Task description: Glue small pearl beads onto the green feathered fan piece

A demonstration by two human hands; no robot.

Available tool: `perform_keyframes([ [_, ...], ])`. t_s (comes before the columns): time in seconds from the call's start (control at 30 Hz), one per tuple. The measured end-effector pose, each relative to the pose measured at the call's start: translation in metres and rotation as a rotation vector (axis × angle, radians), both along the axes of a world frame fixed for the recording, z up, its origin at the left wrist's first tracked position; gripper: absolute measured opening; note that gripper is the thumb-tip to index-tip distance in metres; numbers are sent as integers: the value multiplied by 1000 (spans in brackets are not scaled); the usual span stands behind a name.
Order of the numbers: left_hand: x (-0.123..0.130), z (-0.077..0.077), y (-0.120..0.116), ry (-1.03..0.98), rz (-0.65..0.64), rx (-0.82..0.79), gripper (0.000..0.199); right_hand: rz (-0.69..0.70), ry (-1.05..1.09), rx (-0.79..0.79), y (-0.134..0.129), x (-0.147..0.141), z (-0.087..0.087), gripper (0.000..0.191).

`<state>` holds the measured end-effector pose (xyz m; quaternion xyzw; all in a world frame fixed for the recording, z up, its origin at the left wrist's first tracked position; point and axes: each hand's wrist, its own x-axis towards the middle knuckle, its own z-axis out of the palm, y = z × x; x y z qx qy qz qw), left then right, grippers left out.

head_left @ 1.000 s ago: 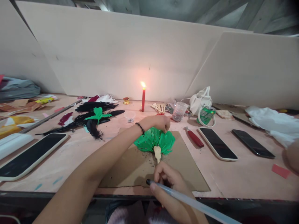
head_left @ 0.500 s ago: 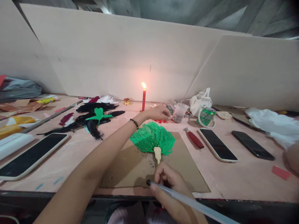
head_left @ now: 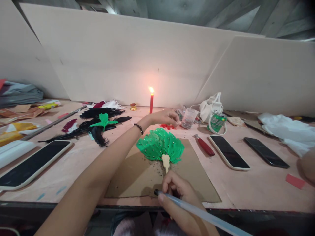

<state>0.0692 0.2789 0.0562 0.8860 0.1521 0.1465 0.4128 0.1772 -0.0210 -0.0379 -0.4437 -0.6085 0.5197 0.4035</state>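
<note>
Green feather fan (head_left: 159, 144): and there it is, centre stage, flat on the cardboard, spread away from the wearer, dotted with tiny pale beads, its wooden handle (head_left: 166, 161) pointing back this way.
White boards (head_left: 123, 55): a tall wall right across the back, grey ceiling (head_left: 182, 13) peeking over the top.
Pink tabletop (head_left: 261, 193): a broad sheet, busy left and right, with a few blue smears (paint, by the look of them) at front left.
Cardboard (head_left: 133, 178): brown, squarish, dark crumbs scattered beside the handle.
Left hand (head_left: 163, 117): reaching past the fan, fingers bent near the clear cup (head_left: 189, 118); whether the fingertips meet or pinch anything, I can't tell.
Right hand (head_left: 183, 188): down front, clasping the pale pen-like tool (head_left: 201, 213) along the thumb; the handle's lower end is lost at the curled fingers, contact unclear.
Cut off: the left phone (head_left: 36, 164) and the tool's far end run out of frame; at the right edge, a blurred shape I can't make out.
Red candle (head_left: 151, 104): burning upright, its foot hidden behind the left hand.
Edges: the cardboard stops just inside the table's dark front edge (head_left: 246, 212); a pink strip separates it from the right phones, with a red-handled tool (head_left: 205, 146) lying there.
Red scraps (head_left: 168, 126): just beside the left fingertips.
</note>
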Motion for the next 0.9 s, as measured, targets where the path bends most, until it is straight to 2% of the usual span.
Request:
perform_keyframes([
  [0.17, -2, -2, 1, 25, -23, -6, 28, 8, 5, 8, -1, 1, 0, 17],
  [0.37, -4, 4, -6, -1, -14, 19, 40, 14, -4, 18, 0, 2, -6, 17],
  [0.6, -8, 10, -8, -64, 64, 53, 16, 8, -28, 43, -2, 3, -2, 14],
  [0.9, -13, 12, -7, -134, 107, 11, 13, -9, -61, 48, -2, 2, -3, 12],
])
